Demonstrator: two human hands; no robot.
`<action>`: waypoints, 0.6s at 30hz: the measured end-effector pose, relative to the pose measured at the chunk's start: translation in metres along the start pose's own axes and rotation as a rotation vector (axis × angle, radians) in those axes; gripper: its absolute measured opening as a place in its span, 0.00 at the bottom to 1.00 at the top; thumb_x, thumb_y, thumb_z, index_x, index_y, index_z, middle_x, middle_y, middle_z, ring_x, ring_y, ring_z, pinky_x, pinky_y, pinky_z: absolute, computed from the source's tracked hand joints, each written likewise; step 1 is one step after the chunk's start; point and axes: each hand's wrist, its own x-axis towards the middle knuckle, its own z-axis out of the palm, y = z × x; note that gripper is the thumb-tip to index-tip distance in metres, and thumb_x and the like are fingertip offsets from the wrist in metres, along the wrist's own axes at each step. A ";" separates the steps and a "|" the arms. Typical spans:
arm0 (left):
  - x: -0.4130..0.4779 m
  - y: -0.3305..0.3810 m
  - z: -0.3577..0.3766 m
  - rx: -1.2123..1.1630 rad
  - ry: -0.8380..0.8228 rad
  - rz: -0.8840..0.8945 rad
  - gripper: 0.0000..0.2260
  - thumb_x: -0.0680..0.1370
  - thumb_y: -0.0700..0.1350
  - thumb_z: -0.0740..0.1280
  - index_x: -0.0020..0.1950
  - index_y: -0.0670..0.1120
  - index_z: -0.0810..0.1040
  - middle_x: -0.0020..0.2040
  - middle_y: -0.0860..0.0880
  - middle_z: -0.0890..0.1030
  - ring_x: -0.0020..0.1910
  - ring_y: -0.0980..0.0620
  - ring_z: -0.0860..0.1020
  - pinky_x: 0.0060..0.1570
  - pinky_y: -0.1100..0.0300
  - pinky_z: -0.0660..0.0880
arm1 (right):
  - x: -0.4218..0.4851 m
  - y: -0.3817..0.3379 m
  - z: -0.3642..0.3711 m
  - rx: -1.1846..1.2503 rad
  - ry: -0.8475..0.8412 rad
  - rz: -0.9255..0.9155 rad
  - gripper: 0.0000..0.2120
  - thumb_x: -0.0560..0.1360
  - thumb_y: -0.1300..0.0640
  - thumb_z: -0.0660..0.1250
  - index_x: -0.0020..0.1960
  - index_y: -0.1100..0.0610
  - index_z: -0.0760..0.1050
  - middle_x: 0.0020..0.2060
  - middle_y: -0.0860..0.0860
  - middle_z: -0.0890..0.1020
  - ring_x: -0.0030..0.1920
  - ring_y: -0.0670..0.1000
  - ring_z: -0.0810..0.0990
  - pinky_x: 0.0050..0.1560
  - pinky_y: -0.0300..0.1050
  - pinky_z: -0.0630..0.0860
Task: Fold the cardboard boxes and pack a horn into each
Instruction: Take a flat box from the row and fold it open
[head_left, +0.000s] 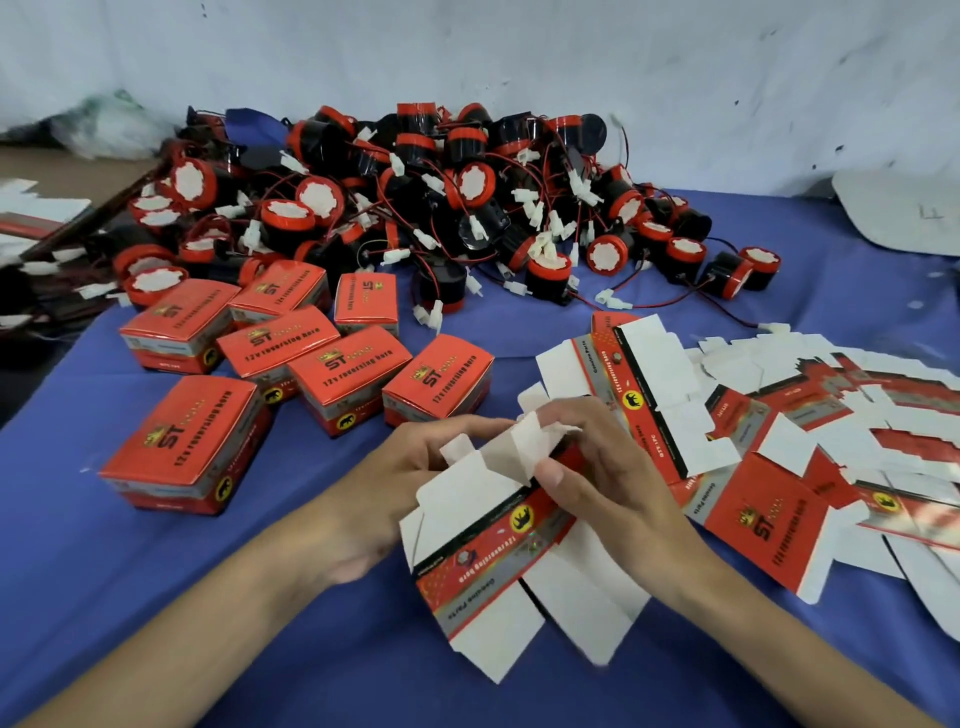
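Both my hands hold one unfolded red-and-white cardboard box (498, 551) just above the blue table, near its front centre. My left hand (410, 467) grips the box's upper left white flaps. My right hand (597, 467) pinches the upper edge, thumb on the red printed side. The box's lower white flaps hang loose toward me. A big heap of black-and-red horns (441, 208) with red wires and white plugs lies at the back. A spread of flat box blanks (779, 441) lies to the right.
Several closed red boxes (311, 358) stand left of centre on the blue tablecloth (156, 571). A pale wall rises behind the heap. More flat blanks (31, 218) lie at the far left edge, and a white sheet (904, 208) sits at the back right.
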 end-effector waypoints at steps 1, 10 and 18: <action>-0.001 0.005 0.002 0.006 0.019 0.010 0.17 0.77 0.33 0.66 0.58 0.51 0.80 0.52 0.47 0.84 0.49 0.52 0.83 0.43 0.65 0.79 | 0.000 -0.002 0.001 -0.030 0.003 -0.007 0.21 0.68 0.38 0.63 0.57 0.47 0.69 0.58 0.46 0.71 0.59 0.47 0.73 0.51 0.41 0.77; -0.017 0.031 0.021 -0.107 -0.031 0.005 0.12 0.82 0.39 0.55 0.58 0.44 0.77 0.54 0.41 0.80 0.43 0.49 0.77 0.43 0.59 0.76 | 0.001 -0.010 0.003 -0.049 0.165 0.205 0.39 0.48 0.32 0.75 0.55 0.40 0.68 0.47 0.31 0.76 0.49 0.34 0.77 0.40 0.29 0.76; -0.013 0.000 0.039 0.021 0.222 0.303 0.18 0.69 0.56 0.73 0.55 0.62 0.71 0.49 0.58 0.80 0.49 0.58 0.80 0.44 0.63 0.77 | 0.001 -0.010 0.004 0.305 0.235 0.229 0.31 0.56 0.42 0.78 0.55 0.49 0.72 0.50 0.43 0.83 0.49 0.47 0.83 0.42 0.41 0.80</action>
